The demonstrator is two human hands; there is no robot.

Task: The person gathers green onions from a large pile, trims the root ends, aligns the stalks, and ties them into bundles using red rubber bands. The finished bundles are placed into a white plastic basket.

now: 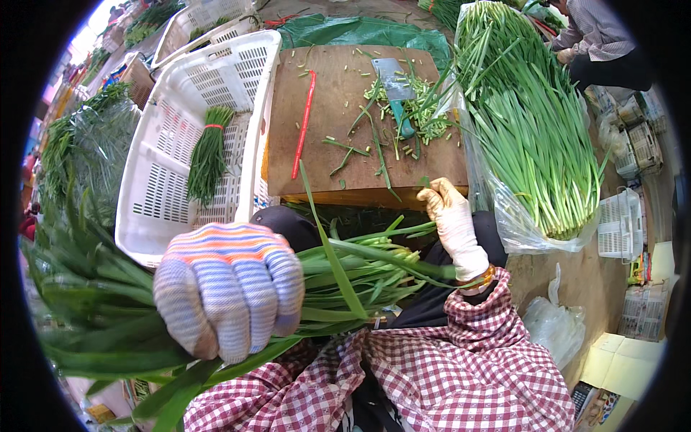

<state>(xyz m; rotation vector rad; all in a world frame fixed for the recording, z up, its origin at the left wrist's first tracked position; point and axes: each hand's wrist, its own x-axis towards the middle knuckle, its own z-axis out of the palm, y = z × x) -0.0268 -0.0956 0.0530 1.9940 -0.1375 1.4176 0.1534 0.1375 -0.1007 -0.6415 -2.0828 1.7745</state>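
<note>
My left hand (229, 291), in a striped knit glove, is closed around a thick bunch of garlic chives (351, 270) held sideways above my lap. The dark leaf ends fan out to the left and the pale stem ends point right. My right hand (448, 221), in a stained white glove, is raised beside the stem ends with its fingers curled. Some loose leaves pass close to its palm and wrist; whether the fingers pinch one is unclear. Before me on a wooden board (307, 146) lie a cleaver (394, 81) with a green handle, chopped stem pieces (426, 119) and a red strip (304, 124).
A white plastic crate (151, 162) on the left holds a banded chive bundle (208, 154). At right, a large pile of chives (529, 124) lies on clear plastic. Another person (604, 38) bends at the upper right. A plastic bag (553, 326) and a white basket (621, 224) are on the floor.
</note>
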